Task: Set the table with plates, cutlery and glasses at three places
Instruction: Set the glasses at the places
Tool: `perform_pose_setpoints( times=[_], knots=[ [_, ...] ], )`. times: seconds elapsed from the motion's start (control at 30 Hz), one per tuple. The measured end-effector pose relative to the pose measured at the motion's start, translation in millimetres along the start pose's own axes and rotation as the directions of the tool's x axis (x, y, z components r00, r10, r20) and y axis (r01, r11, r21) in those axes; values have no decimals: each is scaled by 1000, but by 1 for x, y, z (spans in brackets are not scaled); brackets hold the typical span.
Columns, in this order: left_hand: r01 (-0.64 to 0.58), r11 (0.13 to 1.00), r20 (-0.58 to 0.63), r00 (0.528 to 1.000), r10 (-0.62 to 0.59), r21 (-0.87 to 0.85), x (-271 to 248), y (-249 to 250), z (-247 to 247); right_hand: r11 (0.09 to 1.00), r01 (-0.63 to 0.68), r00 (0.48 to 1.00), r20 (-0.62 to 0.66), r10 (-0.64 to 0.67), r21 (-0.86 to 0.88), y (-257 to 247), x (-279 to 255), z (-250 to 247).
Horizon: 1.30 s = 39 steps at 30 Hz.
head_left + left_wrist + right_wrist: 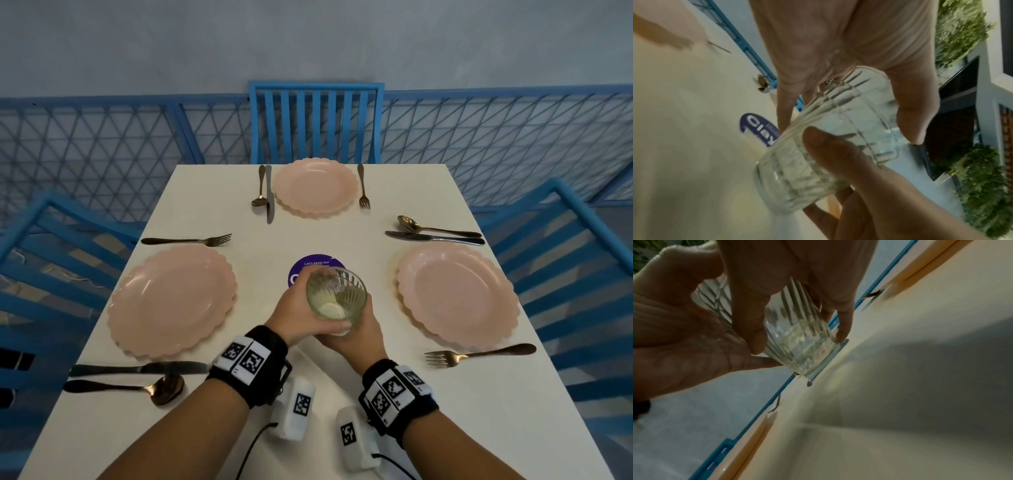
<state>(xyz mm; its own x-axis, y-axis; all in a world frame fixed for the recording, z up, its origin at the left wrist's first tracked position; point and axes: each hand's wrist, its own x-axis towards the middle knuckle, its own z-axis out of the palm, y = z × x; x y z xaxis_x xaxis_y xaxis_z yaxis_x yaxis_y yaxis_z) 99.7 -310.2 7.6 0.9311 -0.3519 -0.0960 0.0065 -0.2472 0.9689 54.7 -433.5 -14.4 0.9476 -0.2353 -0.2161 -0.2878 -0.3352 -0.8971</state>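
A clear ribbed glass (pixel 337 296) hangs a little above the middle of the white table (pixel 308 236). My left hand (pixel 293 310) grips its left side and my right hand (pixel 358 337) holds it lower, from the near side. In the left wrist view the glass (pixel 818 165) looks like two nested pieces; I cannot tell for sure. In the right wrist view its base (pixel 803 350) is off the tabletop. Pink scalloped plates lie at the left (pixel 171 301), right (pixel 459 291) and far (pixel 315 186) places, each flanked by a fork, knife and spoon.
A round purple sticker (pixel 317 262) sits on the table just beyond the glass. Blue slatted chairs stand at the far end (pixel 315 120), left (pixel 51 257) and right (pixel 565 257). A blue lattice fence (pixel 102 144) runs behind the table.
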Motion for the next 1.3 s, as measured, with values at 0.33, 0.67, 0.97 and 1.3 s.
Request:
perform_pose_setpoints(
  times=[0.33, 0.67, 0.97, 1.3],
  knots=[
    [-200, 972, -232, 958, 168, -124, 69, 79, -80, 997, 66, 998, -5, -66, 38, -20, 33, -3],
    [127, 969, -420, 907, -26, 213, 153, 6, -115, 994, 93, 995, -39, -90, 59, -13, 64, -3],
    [223, 939, -411, 906, -100, 264, 179, -35, -107, 996, 78, 996, -35, -77, 35, -1, 75, 0],
    [3, 986, -318, 947, 51, 169, 114, 34, -97, 994, 88, 995, -45, -85, 59, -1, 66, -5]
  ],
)
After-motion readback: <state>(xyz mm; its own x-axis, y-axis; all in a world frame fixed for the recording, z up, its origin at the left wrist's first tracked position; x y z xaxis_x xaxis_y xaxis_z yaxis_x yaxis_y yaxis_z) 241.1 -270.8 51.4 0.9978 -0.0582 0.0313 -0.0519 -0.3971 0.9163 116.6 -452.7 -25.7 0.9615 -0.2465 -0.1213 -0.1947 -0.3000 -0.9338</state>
